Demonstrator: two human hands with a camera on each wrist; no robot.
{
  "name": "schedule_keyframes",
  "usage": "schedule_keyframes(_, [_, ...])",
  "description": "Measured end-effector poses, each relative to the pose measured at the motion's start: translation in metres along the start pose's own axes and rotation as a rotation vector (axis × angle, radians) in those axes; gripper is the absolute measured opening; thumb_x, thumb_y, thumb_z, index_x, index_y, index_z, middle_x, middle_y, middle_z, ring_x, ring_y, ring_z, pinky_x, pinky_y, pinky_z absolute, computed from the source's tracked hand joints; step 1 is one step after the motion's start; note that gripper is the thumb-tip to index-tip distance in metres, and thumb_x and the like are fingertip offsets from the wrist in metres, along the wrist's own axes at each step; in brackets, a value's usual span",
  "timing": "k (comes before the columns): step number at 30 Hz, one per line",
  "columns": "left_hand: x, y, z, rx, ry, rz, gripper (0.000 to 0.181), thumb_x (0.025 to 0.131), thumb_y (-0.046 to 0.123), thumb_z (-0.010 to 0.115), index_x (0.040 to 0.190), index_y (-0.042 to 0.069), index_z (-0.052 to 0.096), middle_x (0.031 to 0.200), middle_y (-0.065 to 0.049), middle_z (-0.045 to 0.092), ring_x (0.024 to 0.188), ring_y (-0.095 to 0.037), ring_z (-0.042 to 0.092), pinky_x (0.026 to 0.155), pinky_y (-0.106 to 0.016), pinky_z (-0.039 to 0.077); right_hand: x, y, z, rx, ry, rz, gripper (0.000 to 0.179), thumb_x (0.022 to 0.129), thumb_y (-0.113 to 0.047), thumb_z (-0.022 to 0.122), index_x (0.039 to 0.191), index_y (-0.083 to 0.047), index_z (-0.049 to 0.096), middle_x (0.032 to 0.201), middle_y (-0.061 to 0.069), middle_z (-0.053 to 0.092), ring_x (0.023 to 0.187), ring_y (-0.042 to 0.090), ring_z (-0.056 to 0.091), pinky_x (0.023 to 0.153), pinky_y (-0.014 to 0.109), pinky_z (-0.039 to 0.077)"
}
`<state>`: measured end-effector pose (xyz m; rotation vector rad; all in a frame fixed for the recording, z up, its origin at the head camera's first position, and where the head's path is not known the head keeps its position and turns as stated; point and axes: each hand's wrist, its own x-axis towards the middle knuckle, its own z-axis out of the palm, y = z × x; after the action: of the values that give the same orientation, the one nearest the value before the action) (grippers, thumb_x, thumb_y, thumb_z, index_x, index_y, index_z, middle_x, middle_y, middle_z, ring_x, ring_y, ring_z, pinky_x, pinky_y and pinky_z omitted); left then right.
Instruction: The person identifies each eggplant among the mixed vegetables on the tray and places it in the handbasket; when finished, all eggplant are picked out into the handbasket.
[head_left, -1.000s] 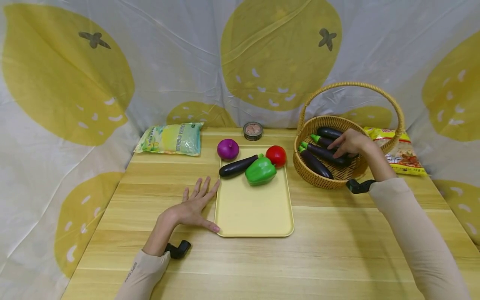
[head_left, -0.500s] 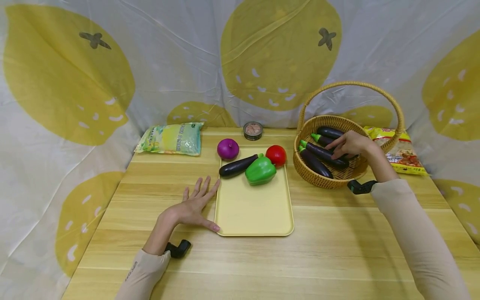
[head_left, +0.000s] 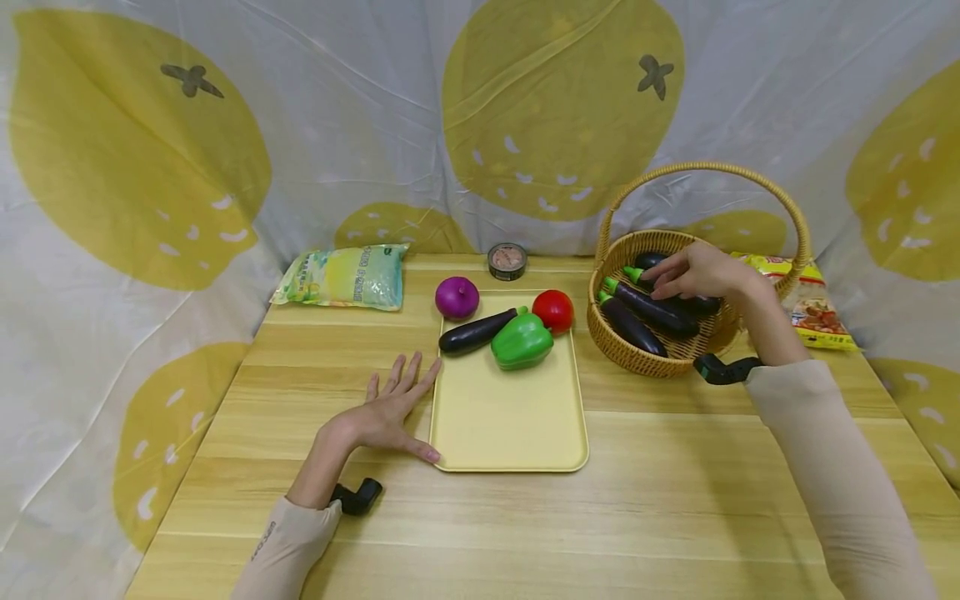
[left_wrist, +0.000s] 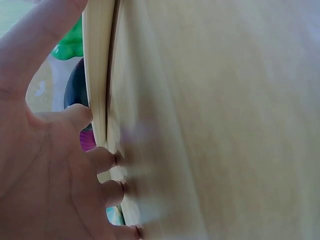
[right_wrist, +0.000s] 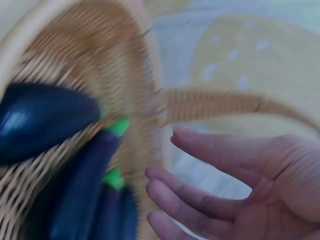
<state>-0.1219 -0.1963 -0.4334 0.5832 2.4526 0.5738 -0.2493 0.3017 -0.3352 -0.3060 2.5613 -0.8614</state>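
Note:
My left hand (head_left: 382,417) lies with its fingers spread at the left edge of the pale yellow tray (head_left: 510,425). In the left wrist view, its thumb and index fingertip touch the tray's side, and the other fingertips reach the table. On the tray are an eggplant (head_left: 472,334), a green bell pepper (head_left: 522,342) and a red tomato (head_left: 552,312); a purple onion (head_left: 457,297) sits at its far left corner. Over the wicker basket (head_left: 637,363) hovers my right hand (head_left: 705,273), fingers loosely bent and holding nothing. Several eggplants (right_wrist: 45,120) lie inside the basket.
The basket's tall handle (head_left: 705,168) arches above my right hand. A yellow food packet (head_left: 813,312) lies behind the basket to the right. At the back stand a small round tin (head_left: 506,260) and, further left, a green-yellow bag (head_left: 345,277). A patterned cloth hangs behind.
My right hand has come up off the eggplants, rising slightly above the basket with its fingers free. The left hand and the tray have stayed in place.

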Motion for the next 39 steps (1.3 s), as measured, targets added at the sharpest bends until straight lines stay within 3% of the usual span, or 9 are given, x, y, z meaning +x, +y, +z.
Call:
schedule_keyframes(5, [0.001,0.0,-0.001,-0.003,-0.007,0.006,0.138,0.074,0.06,0.086,0.167,0.019,-0.007,0.171,-0.022,-0.022,0.157,-0.046,-0.025,0.119,-0.076,-0.015,-0.008,-0.039,0.006,-0.039,0.021,-0.116,0.042,0.098,-0.022,0.073,0.136,-0.007,0.068,0.118,0.015,0.077,0.095,0.012,0.071,0.076,0.022,0.053])
schedule_keyframes(8, [0.0,-0.001,-0.001,-0.025,-0.005,0.016,0.138,0.073,0.062,0.086,0.167,0.02,-0.006,0.171,-0.022,-0.023,0.156,-0.045,-0.026,0.118,-0.075,-0.017,-0.009,-0.061,0.014,-0.048,0.013,-0.194,0.041,0.099,-0.024,0.072,0.138,-0.011,0.068,0.123,0.013,0.075,0.104,0.019,0.071,0.081,0.022,0.054])
schedule_keyframes(15, [0.0,-0.01,0.005,-0.082,0.031,0.075,0.14,0.069,0.073,0.083,0.167,0.028,-0.006,0.171,-0.021,-0.022,0.155,-0.045,-0.029,0.113,-0.077,-0.023,0.005,-0.104,0.046,-0.014,-0.034,-0.328,0.047,0.1,-0.022,0.07,0.145,-0.012,0.061,0.138,0.017,0.068,0.123,0.032,0.066,0.095,0.043,0.056])
schedule_keyframes(21, [-0.001,-0.001,-0.001,-0.042,-0.008,0.013,0.138,0.073,0.063,0.086,0.167,0.021,-0.006,0.171,-0.021,-0.023,0.157,-0.044,-0.027,0.118,-0.074,-0.018,0.029,-0.132,0.085,-0.017,-0.097,-0.431,0.052,0.097,-0.025,0.074,0.146,-0.012,0.061,0.142,0.016,0.066,0.133,0.034,0.061,0.107,0.053,0.051])
schedule_keyframes(27, [0.0,0.001,-0.001,0.008,-0.015,-0.011,0.136,0.076,0.06,0.086,0.167,0.02,-0.007,0.171,-0.02,-0.023,0.157,-0.044,-0.026,0.12,-0.074,-0.014,0.056,-0.15,0.125,-0.016,-0.159,-0.547,0.054,0.094,-0.021,0.077,0.145,-0.009,0.061,0.148,0.012,0.062,0.138,0.035,0.056,0.114,0.054,0.046])
schedule_keyframes(32, [0.001,0.001,-0.001,0.008,-0.017,-0.005,0.136,0.076,0.061,0.085,0.167,0.02,-0.007,0.171,-0.02,-0.022,0.157,-0.045,-0.025,0.12,-0.075,-0.014,0.073,-0.156,0.15,-0.035,-0.17,-0.58,0.052,0.091,-0.016,0.08,0.14,-0.006,0.065,0.144,0.013,0.065,0.14,0.032,0.055,0.119,0.052,0.042])
schedule_keyframes(39, [0.0,0.0,-0.001,0.001,-0.014,-0.006,0.136,0.076,0.061,0.085,0.167,0.019,-0.007,0.171,-0.021,-0.022,0.157,-0.046,-0.025,0.119,-0.076,-0.014,0.091,-0.16,0.171,-0.089,-0.152,-0.581,0.047,0.089,-0.009,0.081,0.134,-0.002,0.069,0.137,0.013,0.069,0.135,0.031,0.06,0.118,0.045,0.045])
